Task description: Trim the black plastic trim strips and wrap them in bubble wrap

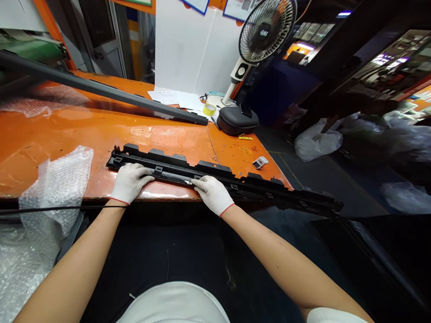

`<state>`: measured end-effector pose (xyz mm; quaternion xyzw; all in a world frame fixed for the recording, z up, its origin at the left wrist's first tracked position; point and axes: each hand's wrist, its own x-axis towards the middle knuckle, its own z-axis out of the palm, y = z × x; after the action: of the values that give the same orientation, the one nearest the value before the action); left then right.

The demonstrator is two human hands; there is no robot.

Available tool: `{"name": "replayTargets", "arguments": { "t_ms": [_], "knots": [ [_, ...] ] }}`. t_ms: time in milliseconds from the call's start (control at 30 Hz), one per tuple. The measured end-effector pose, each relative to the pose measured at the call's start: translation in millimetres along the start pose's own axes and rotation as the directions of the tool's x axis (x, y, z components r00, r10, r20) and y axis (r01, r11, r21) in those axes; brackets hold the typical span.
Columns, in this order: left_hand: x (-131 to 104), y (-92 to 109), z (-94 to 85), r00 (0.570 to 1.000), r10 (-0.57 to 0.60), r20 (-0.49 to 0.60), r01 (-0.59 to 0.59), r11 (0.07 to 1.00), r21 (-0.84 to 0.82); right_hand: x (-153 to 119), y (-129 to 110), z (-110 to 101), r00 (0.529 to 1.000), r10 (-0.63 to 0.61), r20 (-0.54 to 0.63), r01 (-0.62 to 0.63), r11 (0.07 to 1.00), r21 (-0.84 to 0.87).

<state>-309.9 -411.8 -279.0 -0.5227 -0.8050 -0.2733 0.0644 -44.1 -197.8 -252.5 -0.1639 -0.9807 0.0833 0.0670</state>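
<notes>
A long black plastic trim strip (pixel 249 183) with tabs along its far edge and small square clips lies across the orange table's front edge. Its right end reaches out past the table corner. A narrow grey strip (pixel 173 177) runs in its channel between my hands. My left hand (pixel 127 183), in a white glove with a red cuff edge, is closed on the trim near its left end. My right hand (pixel 213 195), gloved alike, is closed on the trim's near side. A small white scrap (pixel 188 182) shows at its fingertips; the fingers' undersides are hidden.
Another dark trim strip (pixel 134 98) lies farther back on the orange table (pixel 101 130). Bubble wrap (pixel 65 179) hangs over the front edge at left. A black case (pixel 235 120), yellow tape roll (pixel 209 110), fan (pixel 266 33) and small white-and-grey item (pixel 260 162) stand at right.
</notes>
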Motion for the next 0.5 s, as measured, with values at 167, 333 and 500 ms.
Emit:
{"name": "replayTargets", "arguments": {
  "t_ms": [167,333,500],
  "knots": [
    [0,0,0.8,1.0,-0.015,0.012,0.015,1.0,0.011,2,-6,-7,0.997,0.052,0.062,-0.051,0.999,-0.003],
    [0,0,0.6,1.0,-0.02,0.012,0.02,1.0,0.005,8,-15,-12,0.987,0.143,0.077,-0.145,0.989,0.015],
    [1,2,-1.3,1.0,-0.024,0.02,0.024,1.0,0.007,16,-32,-12,0.961,0.274,0.023,-0.275,0.956,0.102]
  ]
}}
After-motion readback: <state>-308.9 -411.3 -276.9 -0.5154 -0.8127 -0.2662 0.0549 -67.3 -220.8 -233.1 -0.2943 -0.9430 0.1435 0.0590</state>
